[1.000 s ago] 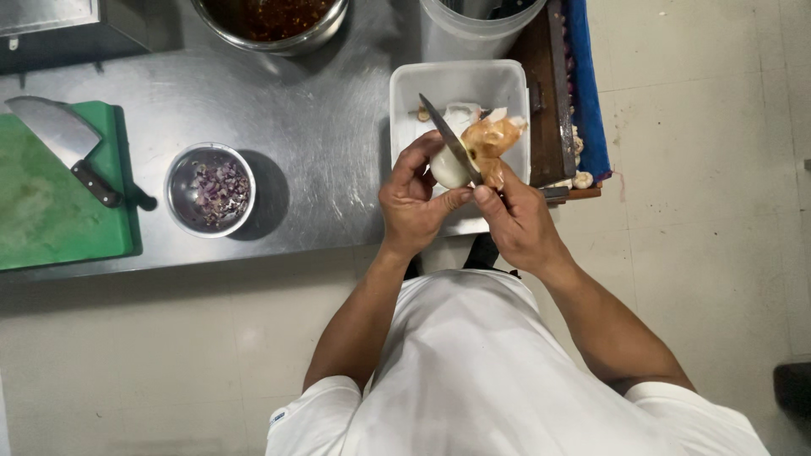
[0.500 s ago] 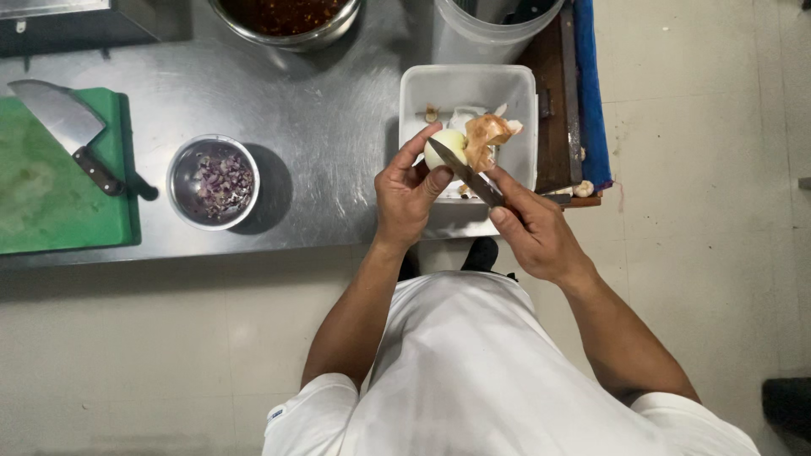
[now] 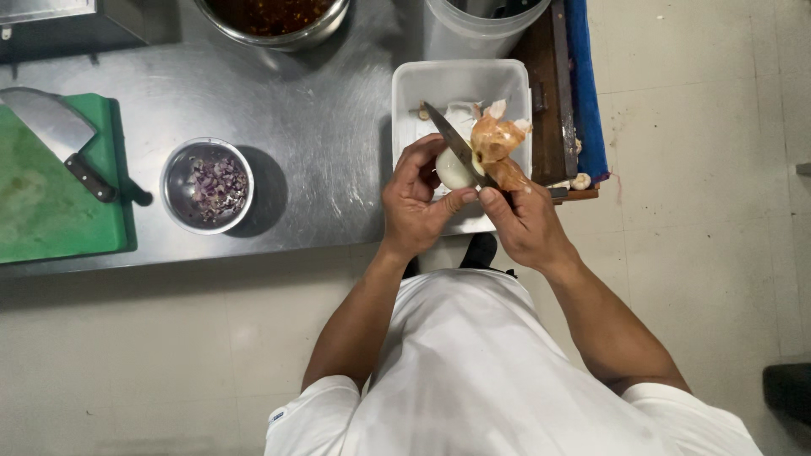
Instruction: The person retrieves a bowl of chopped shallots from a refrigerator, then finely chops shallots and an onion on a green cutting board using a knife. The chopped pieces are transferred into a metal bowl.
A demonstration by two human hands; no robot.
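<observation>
The left hand (image 3: 416, 207) has its fingers curled tight around a pale peeled onion (image 3: 453, 169), held just above the near edge of a white rectangular tub (image 3: 405, 93) on the steel counter (image 3: 321, 127). The right hand (image 3: 524, 221) has its fingers clamped on a knife (image 3: 456, 145), whose blade lies against the onion with loose brown skin (image 3: 497, 142) hanging beside it (more peel lies in the tub). Well to the left stand a small metal bowl of chopped purple onion (image 3: 208, 186) and a green cutting board (image 3: 51, 203) carrying a cleaver (image 3: 59, 135).
</observation>
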